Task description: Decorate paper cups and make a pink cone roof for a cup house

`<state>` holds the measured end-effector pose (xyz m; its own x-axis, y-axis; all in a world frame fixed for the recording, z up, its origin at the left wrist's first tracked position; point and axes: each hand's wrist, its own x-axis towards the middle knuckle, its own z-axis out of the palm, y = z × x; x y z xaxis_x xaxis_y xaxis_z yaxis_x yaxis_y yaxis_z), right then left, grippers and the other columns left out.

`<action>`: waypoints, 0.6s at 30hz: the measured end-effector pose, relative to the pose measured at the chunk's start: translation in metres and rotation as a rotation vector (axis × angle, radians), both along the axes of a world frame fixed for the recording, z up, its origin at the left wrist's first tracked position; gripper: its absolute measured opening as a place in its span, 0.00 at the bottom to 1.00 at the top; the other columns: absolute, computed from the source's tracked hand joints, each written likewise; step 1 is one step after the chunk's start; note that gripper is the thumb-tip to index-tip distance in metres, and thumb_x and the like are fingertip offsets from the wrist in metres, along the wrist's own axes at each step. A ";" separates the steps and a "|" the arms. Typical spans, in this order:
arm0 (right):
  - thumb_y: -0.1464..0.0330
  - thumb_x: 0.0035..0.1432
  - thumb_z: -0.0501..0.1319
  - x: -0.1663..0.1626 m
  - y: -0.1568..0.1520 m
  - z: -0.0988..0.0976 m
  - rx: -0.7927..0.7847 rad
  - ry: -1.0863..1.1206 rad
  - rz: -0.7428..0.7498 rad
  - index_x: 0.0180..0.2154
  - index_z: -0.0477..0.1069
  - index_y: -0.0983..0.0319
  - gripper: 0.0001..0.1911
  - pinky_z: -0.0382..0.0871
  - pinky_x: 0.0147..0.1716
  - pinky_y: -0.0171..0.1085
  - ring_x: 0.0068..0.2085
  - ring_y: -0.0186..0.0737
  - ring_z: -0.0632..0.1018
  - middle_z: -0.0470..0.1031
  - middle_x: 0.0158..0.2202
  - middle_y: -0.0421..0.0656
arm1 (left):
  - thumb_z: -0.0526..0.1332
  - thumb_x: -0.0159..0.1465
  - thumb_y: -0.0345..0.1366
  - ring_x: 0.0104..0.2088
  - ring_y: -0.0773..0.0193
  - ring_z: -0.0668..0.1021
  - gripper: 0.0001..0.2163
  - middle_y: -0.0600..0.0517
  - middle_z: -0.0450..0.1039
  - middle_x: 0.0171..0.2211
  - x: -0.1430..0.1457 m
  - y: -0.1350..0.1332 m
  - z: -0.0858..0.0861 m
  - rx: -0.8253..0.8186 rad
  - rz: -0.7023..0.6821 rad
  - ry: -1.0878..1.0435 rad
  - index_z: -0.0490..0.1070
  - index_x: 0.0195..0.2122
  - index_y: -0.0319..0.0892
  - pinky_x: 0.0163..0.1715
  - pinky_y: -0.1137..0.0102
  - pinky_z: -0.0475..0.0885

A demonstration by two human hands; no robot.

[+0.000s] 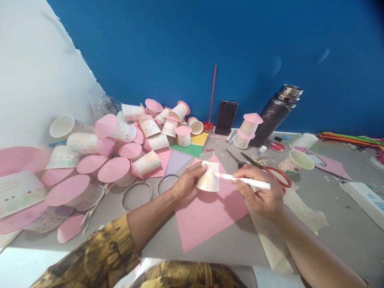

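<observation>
My left hand (189, 183) is closed around the side of a white paper cup (209, 183), held with its wide rim downward. Faint yellowish marks show on the cup's wall. In my right hand (259, 192) is a white marker pen (252, 182), gripped between thumb and fingers. Its tip points left and meets or nearly meets the cup's side. Both hands are above a pink paper sheet (195, 224). Just beyond my right hand lie red-handled scissors (280, 175), partly covered by the hand.
Decorated paper cups with pink cone tops (114, 170) are heaped at the left. A black flask (274, 114) leans on the blue wall beside a stacked pair of cups (248, 128) and a phone (227, 117). A tape roll (137, 197) lies left; a power strip (364, 200) sits right.
</observation>
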<state>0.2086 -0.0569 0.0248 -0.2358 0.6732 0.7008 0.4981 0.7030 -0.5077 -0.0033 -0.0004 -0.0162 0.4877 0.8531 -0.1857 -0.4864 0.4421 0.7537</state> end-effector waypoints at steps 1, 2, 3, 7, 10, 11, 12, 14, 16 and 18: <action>0.71 0.66 0.62 0.000 0.000 0.001 0.004 -0.006 0.000 0.42 0.74 0.58 0.04 0.71 0.31 0.39 0.31 0.40 0.78 0.78 0.30 0.41 | 0.73 0.59 0.44 0.35 0.59 0.76 0.14 0.48 0.77 0.35 0.000 0.000 0.000 -0.002 0.002 -0.002 0.78 0.40 0.39 0.38 0.66 0.70; 0.71 0.66 0.62 -0.001 0.000 0.001 0.014 -0.009 0.004 0.42 0.74 0.58 0.04 0.71 0.31 0.39 0.31 0.41 0.78 0.78 0.30 0.41 | 0.73 0.60 0.43 0.35 0.60 0.76 0.14 0.48 0.77 0.35 0.000 0.000 0.000 -0.005 0.002 -0.003 0.78 0.39 0.39 0.38 0.66 0.70; 0.72 0.66 0.62 -0.001 0.001 0.002 0.027 -0.010 0.010 0.42 0.73 0.58 0.04 0.71 0.31 0.40 0.31 0.41 0.78 0.78 0.30 0.41 | 0.73 0.60 0.43 0.35 0.60 0.76 0.14 0.48 0.76 0.35 0.000 0.000 0.000 -0.007 0.002 -0.005 0.78 0.39 0.39 0.37 0.66 0.70; 0.72 0.66 0.62 -0.002 0.001 0.000 0.039 0.002 0.028 0.43 0.74 0.57 0.05 0.72 0.31 0.40 0.30 0.40 0.77 0.79 0.31 0.41 | 0.72 0.61 0.44 0.34 0.60 0.76 0.13 0.48 0.76 0.34 0.000 0.000 0.000 -0.003 -0.014 -0.004 0.78 0.39 0.39 0.37 0.66 0.70; 0.71 0.66 0.62 -0.001 -0.001 -0.002 0.037 0.035 -0.028 0.43 0.74 0.57 0.05 0.72 0.30 0.40 0.30 0.41 0.78 0.78 0.31 0.42 | 0.72 0.61 0.45 0.35 0.60 0.76 0.14 0.48 0.76 0.35 0.000 -0.001 0.000 0.008 -0.019 -0.007 0.78 0.40 0.39 0.37 0.66 0.70; 0.71 0.66 0.62 0.000 -0.001 -0.002 0.045 0.041 -0.051 0.43 0.74 0.57 0.05 0.72 0.30 0.40 0.31 0.42 0.78 0.78 0.31 0.42 | 0.72 0.61 0.45 0.35 0.60 0.76 0.15 0.47 0.77 0.35 0.000 -0.001 0.000 0.009 -0.020 -0.007 0.78 0.40 0.39 0.37 0.66 0.69; 0.71 0.66 0.62 0.000 -0.001 -0.003 0.053 0.041 -0.067 0.43 0.74 0.57 0.05 0.72 0.30 0.40 0.31 0.42 0.78 0.78 0.32 0.42 | 0.72 0.60 0.45 0.35 0.59 0.76 0.15 0.47 0.77 0.36 0.000 -0.001 0.000 0.010 -0.021 -0.007 0.79 0.40 0.38 0.37 0.66 0.69; 0.71 0.66 0.63 0.001 -0.001 -0.003 0.064 0.033 -0.074 0.43 0.75 0.57 0.06 0.72 0.31 0.40 0.31 0.41 0.78 0.78 0.32 0.42 | 0.73 0.59 0.45 0.37 0.58 0.77 0.16 0.46 0.78 0.37 0.000 -0.001 0.000 0.008 -0.024 -0.008 0.79 0.42 0.38 0.38 0.66 0.70; 0.72 0.65 0.64 0.001 0.000 -0.003 0.060 0.031 -0.066 0.44 0.75 0.57 0.07 0.71 0.31 0.39 0.31 0.40 0.77 0.78 0.32 0.41 | 0.73 0.59 0.45 0.38 0.57 0.78 0.17 0.45 0.79 0.38 0.000 -0.001 0.000 0.007 -0.027 -0.005 0.79 0.43 0.38 0.39 0.65 0.70; 0.73 0.65 0.64 0.000 0.001 -0.003 0.050 0.037 -0.062 0.43 0.74 0.57 0.07 0.71 0.31 0.39 0.30 0.40 0.77 0.77 0.31 0.41 | 0.73 0.59 0.45 0.39 0.57 0.78 0.18 0.44 0.79 0.40 0.000 -0.001 0.000 0.012 -0.031 0.001 0.80 0.43 0.38 0.40 0.65 0.71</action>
<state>0.2088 -0.0556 0.0214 -0.1685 0.6497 0.7413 0.5229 0.6964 -0.4914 -0.0034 -0.0015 -0.0160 0.5140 0.8395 -0.1762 -0.4720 0.4483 0.7591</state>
